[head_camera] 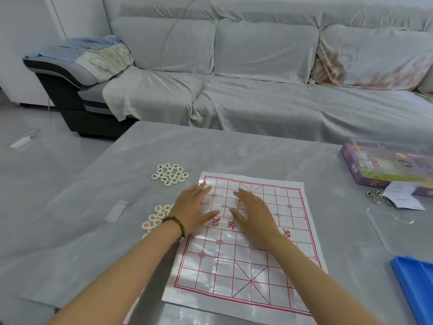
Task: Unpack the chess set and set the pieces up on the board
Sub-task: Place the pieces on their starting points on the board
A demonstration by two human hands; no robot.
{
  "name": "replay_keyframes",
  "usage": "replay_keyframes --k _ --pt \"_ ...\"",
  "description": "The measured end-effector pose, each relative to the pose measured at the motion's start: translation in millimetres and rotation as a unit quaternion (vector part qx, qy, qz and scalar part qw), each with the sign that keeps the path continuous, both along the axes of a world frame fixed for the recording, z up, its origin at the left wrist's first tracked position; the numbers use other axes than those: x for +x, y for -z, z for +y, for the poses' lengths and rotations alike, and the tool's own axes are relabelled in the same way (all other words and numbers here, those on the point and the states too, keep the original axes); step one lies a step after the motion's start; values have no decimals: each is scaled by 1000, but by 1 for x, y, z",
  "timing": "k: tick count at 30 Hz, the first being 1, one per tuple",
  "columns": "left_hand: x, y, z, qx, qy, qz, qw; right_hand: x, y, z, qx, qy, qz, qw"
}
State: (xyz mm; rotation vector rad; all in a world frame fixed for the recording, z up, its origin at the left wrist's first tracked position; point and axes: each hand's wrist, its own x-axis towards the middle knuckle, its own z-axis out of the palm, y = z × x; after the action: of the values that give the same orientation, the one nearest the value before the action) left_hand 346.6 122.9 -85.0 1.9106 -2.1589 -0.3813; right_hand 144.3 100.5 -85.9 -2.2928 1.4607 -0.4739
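Our fingers [202, 189] lie straight and flat, close together, thumbs spread, holding nothing. L hand [194, 207] presses the board [257, 266] at its far-left part, R hand [253, 209] just beside it, nearer the middle. The board, a thin sheet w/ red grid, lies on the table [234, 148]. Black-lettered pieces [170, 174] sit piled off the board's far-left corner. Red-lettered pieces [155, 218] lie off its left edge, partly behind our L wrist. A purple box [386, 170] and blue tray [417, 285] lie right of the board.

Grey table [269, 151]; board [243, 273]; pieces [170, 174]; purple box [389, 167]
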Motion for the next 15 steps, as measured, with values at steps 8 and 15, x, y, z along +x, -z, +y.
replay_keyframes --k 8,15 --pt "98 -2 54 67 -89 88 990 111 -6 12 83 -156 -8 984" --pt "88 6 38 28 -97 153 983 125 4 0 33 -107 -28 993"
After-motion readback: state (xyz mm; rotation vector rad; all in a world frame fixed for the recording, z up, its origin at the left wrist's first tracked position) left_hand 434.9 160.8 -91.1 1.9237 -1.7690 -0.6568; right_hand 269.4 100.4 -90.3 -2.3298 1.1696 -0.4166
